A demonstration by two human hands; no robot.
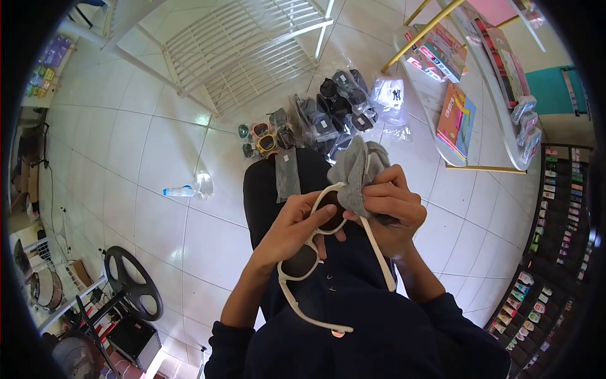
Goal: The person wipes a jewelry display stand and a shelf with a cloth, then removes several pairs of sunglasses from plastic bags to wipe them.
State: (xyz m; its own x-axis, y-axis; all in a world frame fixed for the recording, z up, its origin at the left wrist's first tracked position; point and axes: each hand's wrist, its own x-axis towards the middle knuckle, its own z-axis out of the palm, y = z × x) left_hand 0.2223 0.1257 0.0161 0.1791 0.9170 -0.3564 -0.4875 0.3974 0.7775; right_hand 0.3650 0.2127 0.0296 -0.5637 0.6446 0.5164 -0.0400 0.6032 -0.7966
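Note:
White-framed sunglasses point(299, 261) with dark lenses hang between my two hands, their temples unfolded. My left hand point(293, 232) grips the frame near one lens, its thumb lying over the lens. In my right hand point(392, 208) a bunched grey cloth point(360, 169) is held against the upper lens and hinge. One temple slants down below my right hand, and the other curves over my dark top. A flat grey pouch point(287, 175) lies on my leg, beyond my left hand.
Wrapped goods in plastic point(328, 117), several sunglasses point(266, 142) and a bagged white cap point(389, 98) are on the floor ahead. A white rack point(233, 57) stands beyond. A plastic bottle point(178, 191) lies left; shelves with boxes point(456, 120) stand right.

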